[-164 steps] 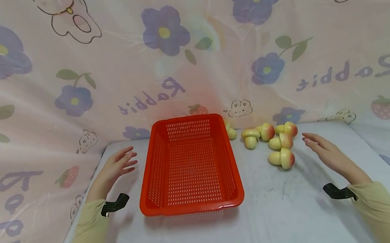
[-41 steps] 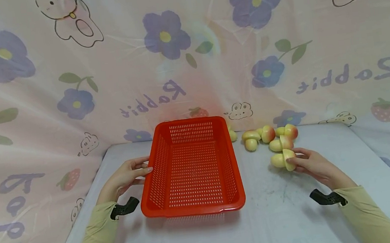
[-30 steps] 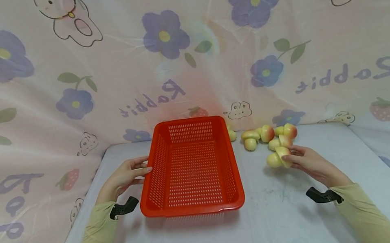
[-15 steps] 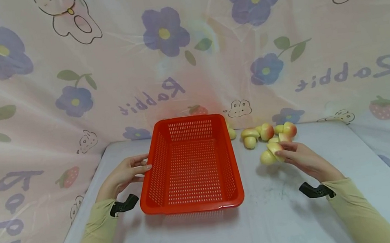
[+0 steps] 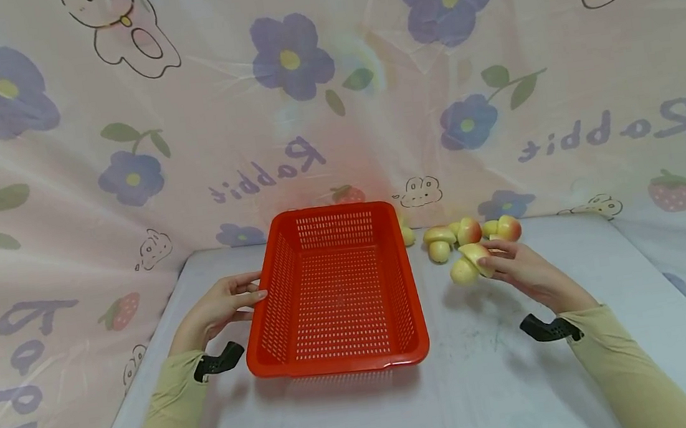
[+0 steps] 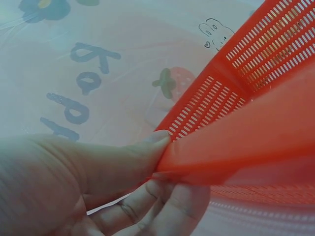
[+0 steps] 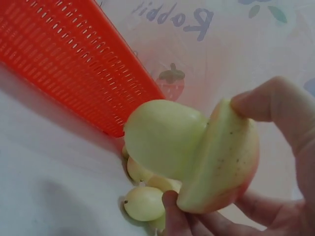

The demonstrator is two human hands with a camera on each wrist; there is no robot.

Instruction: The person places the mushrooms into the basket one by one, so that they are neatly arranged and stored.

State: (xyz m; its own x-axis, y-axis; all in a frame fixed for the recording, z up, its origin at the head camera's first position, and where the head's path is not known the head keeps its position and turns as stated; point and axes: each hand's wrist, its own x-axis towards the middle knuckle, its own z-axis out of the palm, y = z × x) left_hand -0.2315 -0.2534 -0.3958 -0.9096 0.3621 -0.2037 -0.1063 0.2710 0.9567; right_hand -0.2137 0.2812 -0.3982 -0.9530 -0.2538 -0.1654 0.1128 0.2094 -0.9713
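Observation:
My left hand [image 5: 215, 310] pinches the left rim of a red plastic basket [image 5: 340, 367]. In the left wrist view the thumb lies on top of the rim [image 6: 236, 137] and curled fingers sit under it. Right of the basket, my right hand [image 5: 530, 277] holds a toy mushroom [image 5: 472, 263] above the table. The right wrist view shows thumb and fingers gripping the edge of its reddish cap, while the pale rounded stem [image 7: 160, 140] points towards the basket. The basket's slotted floor is bare.
Behind the held mushroom lie several similar yellow-red mushrooms [image 5: 439, 243] by the back wall. One more mushroom [image 5: 409, 236] is partly hidden by the basket's right side. A patterned curtain [image 5: 356, 118] borders the white table [image 5: 483, 391] at back and sides.
My right hand has gripped the nearest mushroom, lifted it from the table and carried it leftward, its stem tilting down. Earlier my left hand came to the basket rim; the basket stays in place.

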